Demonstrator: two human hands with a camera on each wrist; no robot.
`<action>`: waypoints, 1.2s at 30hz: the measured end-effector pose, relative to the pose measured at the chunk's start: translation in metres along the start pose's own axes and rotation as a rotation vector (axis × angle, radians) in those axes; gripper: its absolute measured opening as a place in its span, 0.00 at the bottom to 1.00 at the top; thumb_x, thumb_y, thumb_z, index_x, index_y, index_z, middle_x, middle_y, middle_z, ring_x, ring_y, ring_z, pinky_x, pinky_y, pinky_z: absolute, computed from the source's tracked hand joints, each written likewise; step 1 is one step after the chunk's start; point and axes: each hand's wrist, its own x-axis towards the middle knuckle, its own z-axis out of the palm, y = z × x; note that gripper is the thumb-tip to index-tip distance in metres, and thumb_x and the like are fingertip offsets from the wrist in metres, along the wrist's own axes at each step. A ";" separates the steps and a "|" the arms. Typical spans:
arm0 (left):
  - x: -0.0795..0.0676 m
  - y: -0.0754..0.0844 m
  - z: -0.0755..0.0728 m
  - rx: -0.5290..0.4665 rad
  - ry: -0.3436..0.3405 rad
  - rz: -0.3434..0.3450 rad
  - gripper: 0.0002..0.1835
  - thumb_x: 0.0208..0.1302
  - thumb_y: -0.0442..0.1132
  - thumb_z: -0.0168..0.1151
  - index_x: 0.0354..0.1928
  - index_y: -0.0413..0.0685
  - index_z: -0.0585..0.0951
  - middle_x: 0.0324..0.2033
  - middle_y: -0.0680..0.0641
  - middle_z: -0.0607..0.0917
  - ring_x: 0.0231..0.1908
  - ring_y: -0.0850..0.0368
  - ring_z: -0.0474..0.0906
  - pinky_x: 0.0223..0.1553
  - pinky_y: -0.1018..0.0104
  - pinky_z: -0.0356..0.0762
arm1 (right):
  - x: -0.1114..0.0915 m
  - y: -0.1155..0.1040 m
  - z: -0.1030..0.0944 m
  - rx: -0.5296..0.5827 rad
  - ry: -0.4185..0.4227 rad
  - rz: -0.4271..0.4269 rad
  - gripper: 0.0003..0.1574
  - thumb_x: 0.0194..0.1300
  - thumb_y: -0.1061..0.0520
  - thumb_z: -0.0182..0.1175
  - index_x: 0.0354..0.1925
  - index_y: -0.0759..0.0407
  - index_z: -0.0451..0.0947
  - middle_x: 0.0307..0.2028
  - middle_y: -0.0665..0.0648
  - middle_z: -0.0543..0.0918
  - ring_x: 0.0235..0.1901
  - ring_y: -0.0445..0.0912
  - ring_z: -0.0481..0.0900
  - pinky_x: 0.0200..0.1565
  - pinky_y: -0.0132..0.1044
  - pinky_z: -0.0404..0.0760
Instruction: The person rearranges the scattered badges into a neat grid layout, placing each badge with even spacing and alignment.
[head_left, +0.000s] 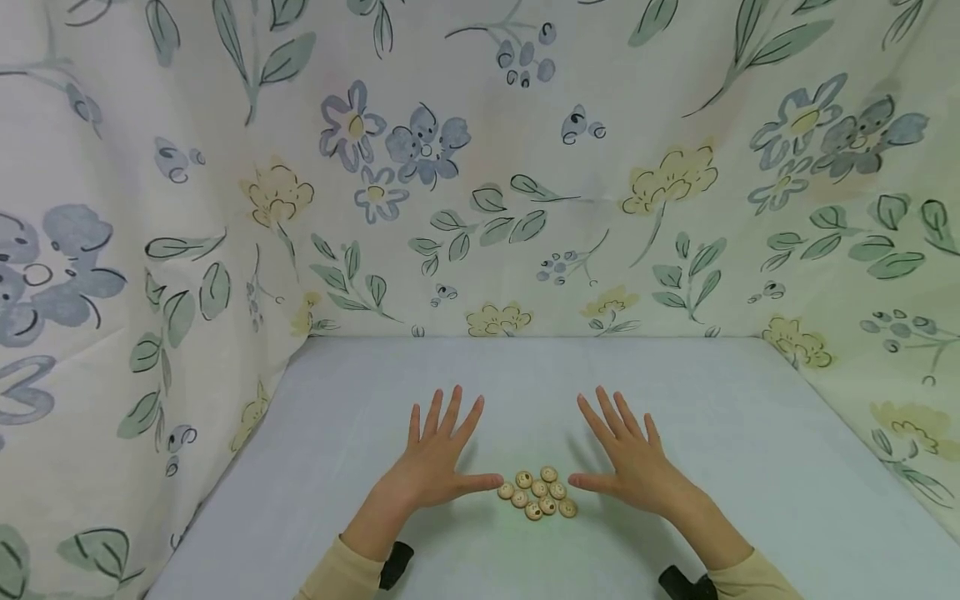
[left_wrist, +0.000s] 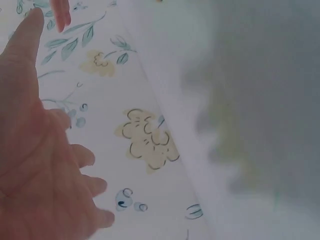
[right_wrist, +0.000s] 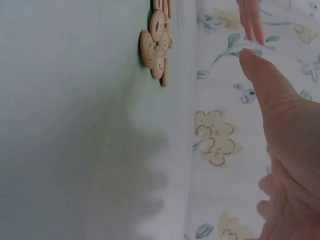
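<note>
Several small round wooden discs (head_left: 540,489) with dark printed marks lie in a loose cluster on the white table. My left hand (head_left: 435,467) hovers left of them, fingers spread and straight, thumb pointing at the cluster's left edge. On the other side my right hand (head_left: 633,467) mirrors it, its thumb stretched toward the discs. Both palms face down and hold nothing. In the right wrist view the discs (right_wrist: 159,42) lie beyond the thumb of the right hand (right_wrist: 292,135). The left wrist view shows the left hand (left_wrist: 45,150) raised over its shadow.
A white table surface (head_left: 360,392) spreads beneath both hands. Behind it and along both sides hangs a cloth (head_left: 480,167) printed with flowers and leaves. Dark wrist bands (head_left: 396,565) sit at the sleeve cuffs.
</note>
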 end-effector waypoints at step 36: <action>0.004 0.015 0.040 -0.353 -0.096 0.103 0.28 0.54 0.40 0.74 0.54 0.38 0.76 0.47 0.46 0.77 0.48 0.53 0.74 0.51 0.61 0.73 | -0.020 0.001 0.035 0.482 -0.079 -0.161 0.23 0.56 0.49 0.73 0.45 0.59 0.76 0.39 0.49 0.79 0.36 0.42 0.75 0.40 0.34 0.78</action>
